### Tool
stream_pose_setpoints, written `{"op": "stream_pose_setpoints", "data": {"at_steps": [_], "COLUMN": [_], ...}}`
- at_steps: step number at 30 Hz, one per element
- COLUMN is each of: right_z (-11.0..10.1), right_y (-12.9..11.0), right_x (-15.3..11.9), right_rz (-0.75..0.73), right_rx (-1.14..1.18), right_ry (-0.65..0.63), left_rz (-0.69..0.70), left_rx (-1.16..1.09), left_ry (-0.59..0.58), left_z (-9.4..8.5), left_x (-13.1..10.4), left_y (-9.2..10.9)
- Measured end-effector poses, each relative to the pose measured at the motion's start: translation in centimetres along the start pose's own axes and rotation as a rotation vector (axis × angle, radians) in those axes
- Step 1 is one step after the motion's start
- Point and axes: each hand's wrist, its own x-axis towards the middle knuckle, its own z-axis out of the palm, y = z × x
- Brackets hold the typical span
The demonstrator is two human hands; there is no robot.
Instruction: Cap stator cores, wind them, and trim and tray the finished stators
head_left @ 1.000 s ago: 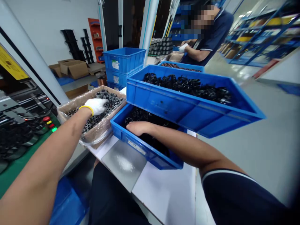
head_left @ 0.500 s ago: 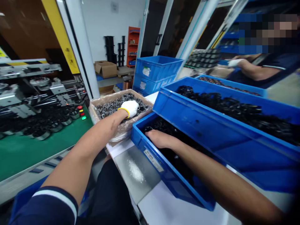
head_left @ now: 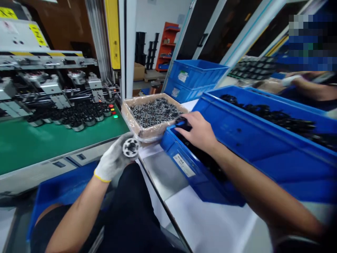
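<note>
Holds a slotted metal core [head_left: 131, 147] in the closed fingers of the gloved left hand [head_left: 110, 163], just off the left edge of the white bench [head_left: 205, 219], round slotted end showing. Grips between thumb and fingers of the bare right hand [head_left: 202, 131] what looks like a black part [head_left: 181, 121], partly hidden, over the left end of the lower blue bin [head_left: 200, 184]. Has behind that bin a larger blue bin [head_left: 252, 147], heaped with black parts. Has more metal cores [head_left: 158, 111] ahead, in a plastic-lined carton [head_left: 156, 130] by the bench's far left corner. Faces, across to the left, black-topped metal pieces [head_left: 77, 125] near the green worktop's [head_left: 50, 149] far edge. Shares the far right with a blurred co-worker's gloved hand [head_left: 291, 80].
</note>
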Motion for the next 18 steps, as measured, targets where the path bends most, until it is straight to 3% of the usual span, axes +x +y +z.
{"op": "stream_pose_setpoints", "data": {"at_steps": [2,4,8,13,18], "right_z": [-1.1,-1.2,0.1,1.1,1.6], "right_y": [-3.4,-6.8,-11.3,-11.9,-11.6], "right_x": [-0.3,-0.7,-2.5,-4.4,-4.6], "right_rz": [-0.266,-0.495,-0.667,-0.709,-0.699], "right_rx": [0.253,0.438,0.65,0.666,0.637], "right_ry": [0.238,0.323,0.448,0.508,0.483], "left_rz": [0.0,0.024,0.038,0.07,0.113], "left_rx": [-0.087,-0.11,-0.116,-0.126,-0.04], "left_ry": [0.063,0.082,0.011,-0.132,-0.114], "left_z": [-0.3,0.0,0.3,0.3,1.3], "left_x": [-0.9,-1.2,-1.4,-1.3,-1.0], "left_y": [-0.4,-0.2,0.0,-1.0,-1.5]}}
